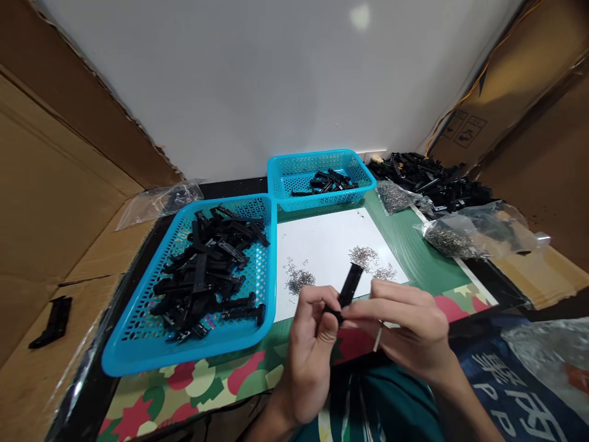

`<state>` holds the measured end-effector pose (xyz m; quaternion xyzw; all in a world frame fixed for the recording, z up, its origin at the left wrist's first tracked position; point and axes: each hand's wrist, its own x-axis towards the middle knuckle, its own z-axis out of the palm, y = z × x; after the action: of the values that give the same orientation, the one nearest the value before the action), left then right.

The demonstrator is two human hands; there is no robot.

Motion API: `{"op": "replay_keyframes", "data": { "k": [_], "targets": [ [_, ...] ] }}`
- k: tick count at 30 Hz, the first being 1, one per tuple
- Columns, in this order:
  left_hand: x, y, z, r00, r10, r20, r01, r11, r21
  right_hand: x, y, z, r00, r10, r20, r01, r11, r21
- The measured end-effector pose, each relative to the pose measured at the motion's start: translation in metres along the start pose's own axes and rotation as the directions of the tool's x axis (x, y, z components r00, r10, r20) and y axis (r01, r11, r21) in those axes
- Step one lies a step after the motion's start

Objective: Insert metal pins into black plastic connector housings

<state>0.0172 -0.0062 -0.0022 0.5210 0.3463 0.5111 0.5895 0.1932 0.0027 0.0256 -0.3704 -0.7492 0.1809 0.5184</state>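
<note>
My left hand [309,350] is closed around the lower end of a long black plastic part [351,283], which tilts up and to the right. My right hand [405,322] is pinched at the same end, thumb and fingertips touching the part. A thin pale stick [378,337] pokes out below the right fingers; its other end is hidden in the hand. Whatever small piece lies between the fingertips cannot be seen. Just beyond the hands, small metal springs or pins lie in a dark pile [300,280] and a lighter pile [362,256] on a white sheet [322,236].
A large blue basket [271,270] of black parts stands left, a second blue basket [322,204] behind. At right are a heap of black parts [427,178] and bags of metal pieces [453,239]. One black part [53,322] lies far left on cardboard. A white wall [294,80] closes the back.
</note>
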Motion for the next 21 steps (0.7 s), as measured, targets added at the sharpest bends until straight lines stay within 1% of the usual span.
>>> {"op": "replay_keyframes", "data": {
  "k": [2, 4, 6, 8, 10, 11, 13, 15, 17, 19, 21],
  "targets": [
    [0.007, 0.006, 0.000, 0.997, -0.064, -0.030, 0.062, 0.995, -0.084, 0.006, 0.004, 0.002, 1.000, 0.006, 0.010, -0.006, 1.000, -0.010],
    [0.012, 0.012, 0.000, 0.992, -0.122, -0.022, 0.117, 0.980, -0.161, 0.011, 0.009, 0.004, 1.000, -0.027, 0.012, 0.027, 0.999, -0.023],
    [0.015, 0.015, 0.000, 0.988, -0.154, -0.010, 0.150, 0.974, -0.171, 0.016, 0.012, 0.003, 0.997, -0.073, 0.027, 0.074, 0.996, -0.045],
    [0.014, 0.017, -0.002, 0.986, -0.165, -0.001, 0.164, 0.978, -0.128, 0.020, 0.013, 0.002, 0.994, -0.106, 0.042, 0.108, 0.992, -0.069],
    [0.012, 0.017, -0.007, 0.983, -0.183, 0.024, 0.184, 0.982, -0.033, 0.023, 0.014, -0.001, 0.992, -0.118, 0.049, 0.122, 0.988, -0.098],
    [0.010, 0.016, -0.009, 0.983, -0.177, 0.041, 0.175, 0.984, 0.037, 0.023, 0.015, -0.002, 0.991, -0.119, 0.054, 0.124, 0.986, -0.111],
    [0.007, 0.014, -0.016, 0.988, -0.138, 0.071, 0.119, 0.967, 0.223, 0.022, 0.018, -0.002, 0.992, -0.112, 0.059, 0.119, 0.985, -0.124],
    [0.006, 0.011, -0.022, 0.995, -0.066, 0.068, 0.031, 0.904, 0.425, 0.019, 0.023, -0.001, 0.993, -0.097, 0.065, 0.105, 0.988, -0.118],
    [0.008, 0.007, -0.027, 0.999, 0.017, 0.031, -0.032, 0.806, 0.591, 0.016, 0.031, 0.004, 0.994, -0.078, 0.077, 0.086, 0.991, -0.101],
    [0.011, 0.001, -0.030, 0.996, 0.091, 0.017, -0.077, 0.718, 0.691, 0.014, 0.039, 0.008, 0.993, -0.044, 0.106, 0.055, 0.993, -0.102],
    [0.015, -0.005, -0.031, 0.990, 0.136, 0.038, -0.118, 0.655, 0.747, 0.014, 0.045, 0.011, 0.987, 0.022, 0.160, -0.003, 0.993, -0.118]
  ]
}}
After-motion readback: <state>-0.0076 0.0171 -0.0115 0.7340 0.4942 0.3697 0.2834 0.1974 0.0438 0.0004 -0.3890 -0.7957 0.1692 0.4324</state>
